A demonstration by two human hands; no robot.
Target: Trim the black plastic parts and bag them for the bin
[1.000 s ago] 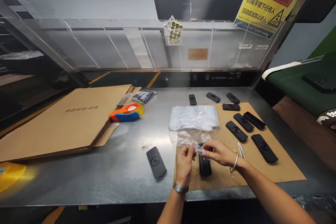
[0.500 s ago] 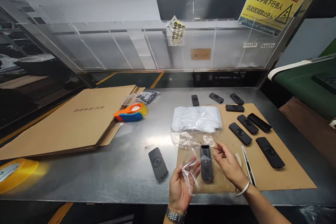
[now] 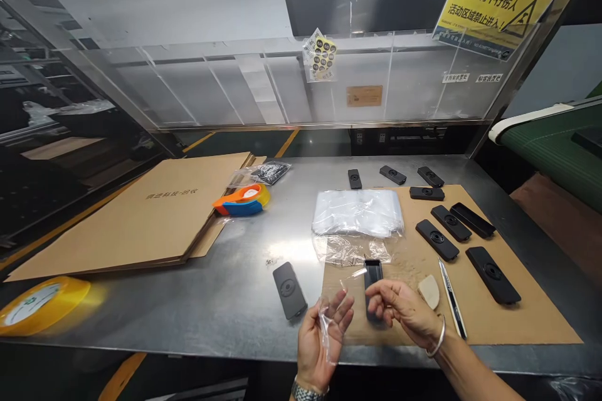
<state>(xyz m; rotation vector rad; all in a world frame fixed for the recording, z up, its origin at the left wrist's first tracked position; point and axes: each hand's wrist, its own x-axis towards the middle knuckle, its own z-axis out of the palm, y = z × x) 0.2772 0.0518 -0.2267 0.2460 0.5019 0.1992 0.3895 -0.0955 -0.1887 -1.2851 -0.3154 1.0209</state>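
My left hand (image 3: 327, 332) is palm up, holding a clear plastic bag (image 3: 325, 329) between thumb and palm, its fingers partly spread behind the film. The bag's thin edge stretches up toward the right. My right hand (image 3: 399, 307) has its fingers curled and pinched over a black open shell (image 3: 373, 270), hiding its middle; what they pinch, if anything, cannot be made out. The shell lies on a cardboard sheet (image 3: 531, 319). Left of my hands a dark rectangular case (image 3: 288, 290) with a round recess rests on the metal table.
Several black cases (image 3: 493, 276) lie to the right, with another open shell (image 3: 473, 219). A cutter knife (image 3: 452, 301) and a beige piece (image 3: 429, 291) are beside my right hand. Stacked plastic bags (image 3: 357, 212), a tape dispenser (image 3: 242, 200), cardboard (image 3: 126, 219) and a tape roll (image 3: 42, 307) surround the work area.
My right hand has moved left and down over the black shell, its fingers curling closer together. My left hand still has the bag, now lower and bunched. The view has shifted slightly.
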